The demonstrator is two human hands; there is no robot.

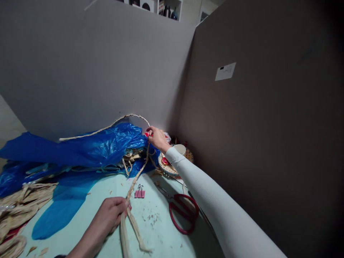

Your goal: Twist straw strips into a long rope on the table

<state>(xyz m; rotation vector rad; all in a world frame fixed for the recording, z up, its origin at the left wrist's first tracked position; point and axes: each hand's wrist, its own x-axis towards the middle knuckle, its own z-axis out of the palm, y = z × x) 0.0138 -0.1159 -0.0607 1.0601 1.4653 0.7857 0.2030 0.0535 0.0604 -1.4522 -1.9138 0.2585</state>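
Note:
A long pale cord of twisted plant fibre (138,174) runs between my two hands. My left hand (111,214) pinches it low down, where it parts into two flat loose strands that hang toward me. Farther off, my right hand (158,138) is closed on the same cord. Beyond that hand the thin twisted end arcs up and left over a crumpled blue plastic bag (107,143). A pink binder clip (139,192) lies on the table just right of the cord. Red-handled scissors (184,214) rest below my right forearm.
Bundles of dry fibre strips (24,200) lie at the left, with more poking from the bag. A patterned plate (167,168) and a white cup (180,149) stand near the corner. Grey partitions (120,64) rise behind and at the right. Small crumbs dot the pale green tabletop (107,186).

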